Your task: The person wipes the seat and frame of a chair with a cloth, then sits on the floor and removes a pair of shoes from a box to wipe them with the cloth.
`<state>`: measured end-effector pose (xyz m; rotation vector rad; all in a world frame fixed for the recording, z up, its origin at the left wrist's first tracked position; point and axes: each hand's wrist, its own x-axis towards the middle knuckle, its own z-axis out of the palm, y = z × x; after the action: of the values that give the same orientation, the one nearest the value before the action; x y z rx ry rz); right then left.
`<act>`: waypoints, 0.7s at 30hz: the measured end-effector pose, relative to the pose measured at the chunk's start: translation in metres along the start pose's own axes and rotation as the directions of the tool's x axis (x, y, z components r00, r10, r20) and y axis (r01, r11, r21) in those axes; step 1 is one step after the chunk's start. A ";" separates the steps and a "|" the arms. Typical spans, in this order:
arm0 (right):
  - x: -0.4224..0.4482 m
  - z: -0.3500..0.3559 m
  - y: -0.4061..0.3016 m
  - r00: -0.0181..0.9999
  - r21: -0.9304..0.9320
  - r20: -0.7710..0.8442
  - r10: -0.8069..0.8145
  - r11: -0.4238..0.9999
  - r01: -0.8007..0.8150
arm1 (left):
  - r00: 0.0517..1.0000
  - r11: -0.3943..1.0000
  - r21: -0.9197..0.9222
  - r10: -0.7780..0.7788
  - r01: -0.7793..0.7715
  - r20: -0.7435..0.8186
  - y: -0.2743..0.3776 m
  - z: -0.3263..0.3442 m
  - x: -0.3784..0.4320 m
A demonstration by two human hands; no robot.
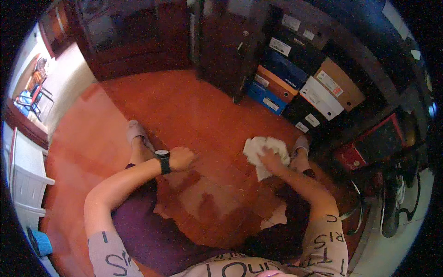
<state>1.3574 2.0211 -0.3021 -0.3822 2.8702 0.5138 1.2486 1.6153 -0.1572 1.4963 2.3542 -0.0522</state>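
My right hand [271, 161] lies on a crumpled white cloth [256, 150], its fingers pressed into the fabric. The cloth rests on the reddish floor [211, 114], just inside my right foot. My left hand [180, 159], with a dark-strapped wristwatch [163, 160] on the wrist, hangs loosely curled over the floor beside my left knee. Nothing shows in it, though its fingertips are blurred. Between my bent legs, shadows and a paler patch fall across the floor.
Shoe boxes [277, 72] are stacked at the upper right, beside dark wooden furniture [221, 45]. A red-framed object [367, 142] stands on the right, near a dark curved object [391, 204]. White plastic drawers [29, 173] and a blue basket [43, 242] line the left side. A bright doorway [65, 69] opens at upper left.
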 end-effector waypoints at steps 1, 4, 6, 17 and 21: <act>0.000 0.001 0.015 0.996 0.089 0.021 0.085 0.992 -0.087 | 1.000 1.000 -0.012 -0.007 0.008 0.028 -0.003 0.008 -0.003; -0.014 0.010 0.033 0.934 0.356 0.204 0.293 0.867 -0.349 | 0.997 0.999 -0.047 0.014 -0.011 0.073 -0.002 0.026 -0.014; -0.025 0.025 0.028 0.949 0.318 0.284 0.141 0.920 -0.232 | 0.995 0.997 -0.070 0.025 -0.018 0.098 -0.003 0.033 -0.018; -0.007 0.055 0.027 0.890 0.155 -0.184 0.417 0.907 -0.392 | 0.976 0.995 -0.053 0.099 -0.090 0.195 -0.003 0.037 0.037; 0.013 0.053 0.021 0.834 0.338 -0.125 0.538 0.813 -0.474 | 0.967 0.991 -0.048 0.132 -0.124 0.220 0.008 0.040 0.055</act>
<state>1.3476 2.0564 -0.3476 0.4299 3.1856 0.1080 1.2459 1.6576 -0.2109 1.5362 2.0692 -0.1393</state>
